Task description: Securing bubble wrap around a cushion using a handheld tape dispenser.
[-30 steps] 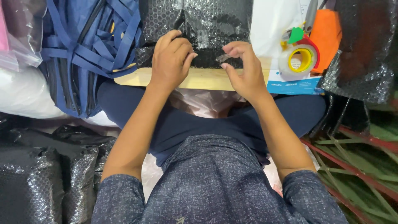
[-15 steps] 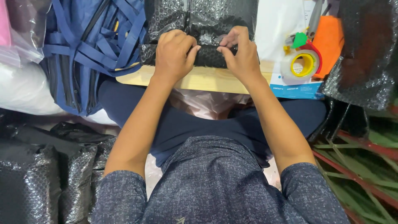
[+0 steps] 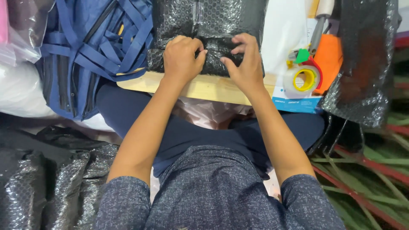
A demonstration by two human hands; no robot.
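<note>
Pressing black bubble-wrap parcel (image 3: 208, 38) on wooden counter (image 3: 204, 87).
Left hand (image 3: 182, 57) and right hand (image 3: 242, 64): fingers clenched, pinching the wrap's folded edge; tape dispenser (image 3: 304, 79) just right.

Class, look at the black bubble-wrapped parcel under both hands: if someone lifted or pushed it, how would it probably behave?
The black bubble-wrapped parcel probably feels soft outside: the wrap creases where the left hand and right hand press it. Its glossy film may be slightly slippery. Lying flat and broad on the wooden board, it should slide rather than roll or tip.
</note>
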